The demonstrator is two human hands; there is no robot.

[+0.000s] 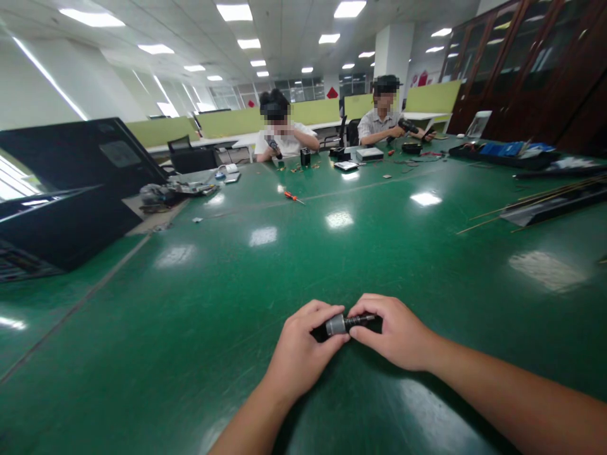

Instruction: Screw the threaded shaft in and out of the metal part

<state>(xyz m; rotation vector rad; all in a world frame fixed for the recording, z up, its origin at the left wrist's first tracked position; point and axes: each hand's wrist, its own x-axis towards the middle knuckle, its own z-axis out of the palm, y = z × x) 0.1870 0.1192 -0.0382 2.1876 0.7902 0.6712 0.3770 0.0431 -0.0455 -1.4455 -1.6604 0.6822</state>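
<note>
Low in the middle of the view, both hands close around a black-and-grey drill-like tool (336, 325) with a round grey collar and a thin metal tip pointing right. My left hand (306, 341) wraps its dark rear part, thumb below and fingers above. Around the front end curls my right hand (391, 332), its thumb and fingers at the narrower black section beside the collar. The rear of the tool is mostly hidden in my left palm. The tool is held just over or against the green table (227, 303); I cannot tell which.
Farther up lies a red-handled screwdriver (291, 196). A large black case (71, 208) stands left, with electronic parts (165, 193) beside it. Thin rods in a dark tray (554, 202) lie right. Across the table sit two people (284, 136), (382, 120) with drill-like tools and small parts.
</note>
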